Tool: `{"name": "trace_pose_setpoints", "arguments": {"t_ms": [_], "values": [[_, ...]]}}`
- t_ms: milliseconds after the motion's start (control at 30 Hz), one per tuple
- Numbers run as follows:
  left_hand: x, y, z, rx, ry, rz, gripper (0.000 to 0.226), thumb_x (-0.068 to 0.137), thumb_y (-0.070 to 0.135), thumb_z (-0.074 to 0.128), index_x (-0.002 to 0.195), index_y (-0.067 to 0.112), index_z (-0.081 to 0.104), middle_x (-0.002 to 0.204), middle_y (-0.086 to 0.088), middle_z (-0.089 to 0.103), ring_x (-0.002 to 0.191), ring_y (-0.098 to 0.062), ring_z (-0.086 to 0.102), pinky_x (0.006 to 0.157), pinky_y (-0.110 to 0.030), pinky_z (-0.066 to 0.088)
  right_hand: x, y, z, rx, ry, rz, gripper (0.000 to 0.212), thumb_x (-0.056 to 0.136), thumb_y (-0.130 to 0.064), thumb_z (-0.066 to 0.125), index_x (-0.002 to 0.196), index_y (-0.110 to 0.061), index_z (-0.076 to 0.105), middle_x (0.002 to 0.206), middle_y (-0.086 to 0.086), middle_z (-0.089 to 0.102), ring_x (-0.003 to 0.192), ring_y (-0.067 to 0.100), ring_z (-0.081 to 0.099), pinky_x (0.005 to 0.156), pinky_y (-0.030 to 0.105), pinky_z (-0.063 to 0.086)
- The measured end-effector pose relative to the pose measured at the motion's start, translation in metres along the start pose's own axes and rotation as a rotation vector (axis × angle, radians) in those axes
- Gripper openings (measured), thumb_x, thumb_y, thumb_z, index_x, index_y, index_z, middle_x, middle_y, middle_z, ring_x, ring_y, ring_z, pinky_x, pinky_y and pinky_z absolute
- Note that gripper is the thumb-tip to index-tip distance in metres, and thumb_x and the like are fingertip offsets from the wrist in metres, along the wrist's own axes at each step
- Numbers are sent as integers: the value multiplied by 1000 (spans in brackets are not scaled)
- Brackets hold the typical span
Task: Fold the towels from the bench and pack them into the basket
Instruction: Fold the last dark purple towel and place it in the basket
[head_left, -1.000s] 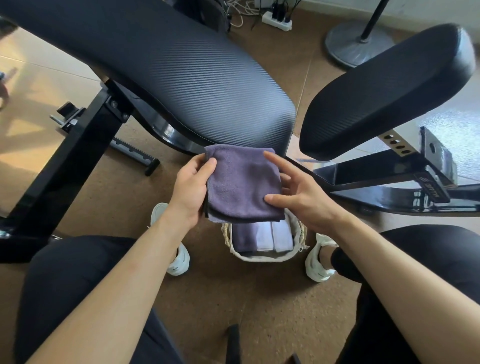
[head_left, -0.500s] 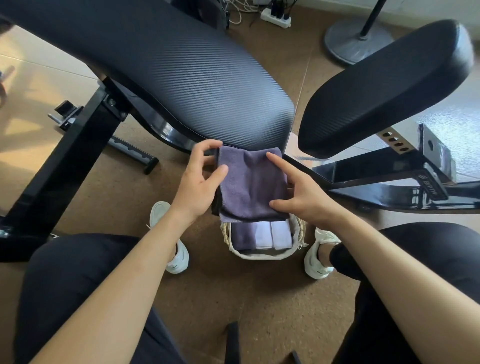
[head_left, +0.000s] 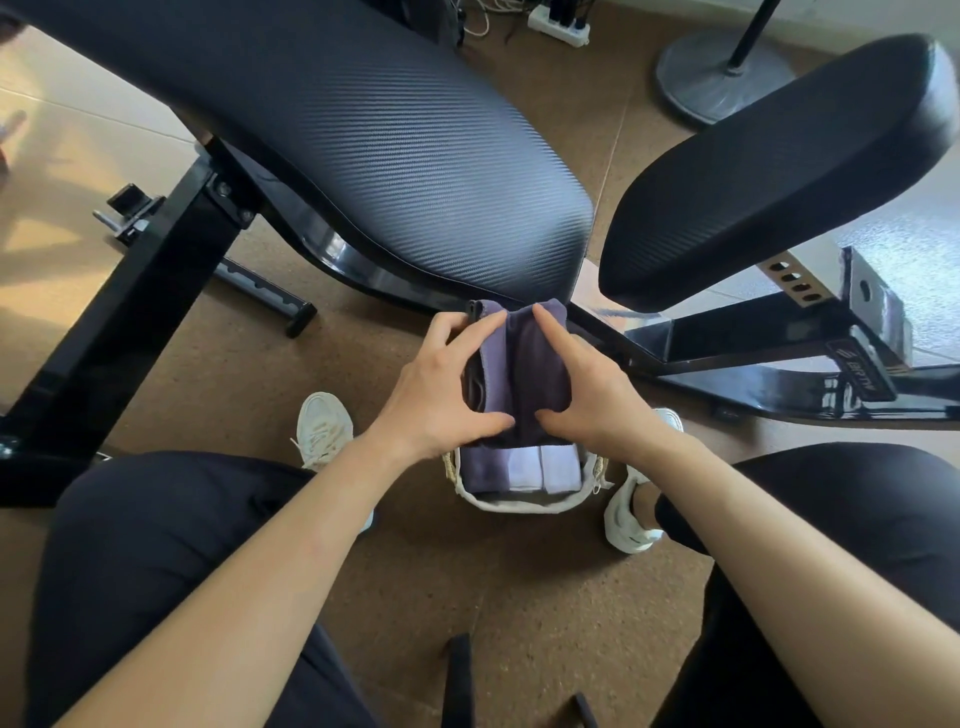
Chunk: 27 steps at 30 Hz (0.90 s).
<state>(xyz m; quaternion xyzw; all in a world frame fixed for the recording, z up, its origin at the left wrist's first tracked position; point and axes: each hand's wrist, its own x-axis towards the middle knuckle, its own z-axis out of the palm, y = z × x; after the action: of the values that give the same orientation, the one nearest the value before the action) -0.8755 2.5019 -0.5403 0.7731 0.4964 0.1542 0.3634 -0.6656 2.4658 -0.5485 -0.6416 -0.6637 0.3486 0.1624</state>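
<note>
Purple microfibre towel (head_left: 537, 364), folded narrow — we see the left hand (head_left: 434, 402) and right hand (head_left: 592, 389) each pinching it between thumb and fingers, just above the pale fabric basket (head_left: 519, 503).

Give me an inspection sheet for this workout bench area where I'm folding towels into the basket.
Surface: brown floor; black bench pad, no towel seen on it.
Job's things: purple towel, folded, held above the basket; three folded towels stand side by side inside.
Clutter: a dark narrow object at the bottom edge, unclear what.
Grips: left hand and right hand both pinch the purple towel between thumb and fingers.
Cables: white power strip with plugs and cords on the floor behind the bench.
Surroundings: second bench pad, round stand base, white shoes either side of the basket.
</note>
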Motion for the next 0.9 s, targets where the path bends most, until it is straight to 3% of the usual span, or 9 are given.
{"name": "trace_pose_setpoints", "arguments": {"t_ms": [133,267,333,433,600,700,767,833,900], "values": [[2,1,4,-98,-1,-14,106,69,32,93,157,28,35,149,1,36,138,-13,41,110,-28,39,-3,-6,5,191,40,-19,122,75,-16,82,159,-43,-3,146,-2,51,120,17,59,94,38,56],[7,-3,0,-227,34,-55,100,74,26,90,158,24,35,144,5,39,132,0,39,102,0,28,-9,-11,5,381,115,-58,82,77,-10,83,142,-23,35,134,-4,55,101,13,65,79,37,60],[10,-4,-1,-300,35,-77,95,78,25,87,157,24,36,146,4,39,133,-2,42,107,-9,33,-10,-11,5,362,102,-71,70,76,-11,84,133,-20,44,127,-7,56,95,12,65,76,35,60],[11,-3,0,-381,23,-104,92,76,41,80,156,28,36,149,4,39,138,-8,45,111,-27,41,-10,-11,8,276,65,-104,75,77,-15,85,141,-20,46,132,-12,51,104,3,58,83,25,58],[9,-2,4,-341,102,-150,80,87,32,79,155,27,37,142,6,44,123,0,45,89,-4,38,-10,-10,16,317,-21,-168,79,79,-7,82,148,-21,47,151,-6,38,121,7,53,88,16,54],[11,-4,2,-395,111,-197,74,91,20,74,155,27,37,145,8,44,126,0,42,88,0,38,-10,-14,8,536,-81,-100,73,80,3,74,145,-23,52,138,-2,55,104,14,65,87,28,59],[11,-3,-1,-499,95,-220,71,93,12,68,155,28,37,152,7,45,134,-4,42,103,-13,42,-9,-14,0,717,-17,-19,62,79,1,70,135,-23,60,119,3,65,100,17,68,87,37,61],[10,-1,-3,-611,52,-221,68,95,7,62,155,29,36,152,6,49,138,-9,46,109,-29,46,-6,-11,-5,720,54,6,59,80,-2,72,130,-30,60,129,-2,63,113,17,65,93,45,60],[10,-1,-2,-691,-5,-215,65,96,6,60,152,33,39,145,8,55,135,-11,53,109,-40,50,-5,-9,-7,797,-16,13,68,85,2,74,139,-35,54,142,-7,55,123,22,62,95,46,59]]}}
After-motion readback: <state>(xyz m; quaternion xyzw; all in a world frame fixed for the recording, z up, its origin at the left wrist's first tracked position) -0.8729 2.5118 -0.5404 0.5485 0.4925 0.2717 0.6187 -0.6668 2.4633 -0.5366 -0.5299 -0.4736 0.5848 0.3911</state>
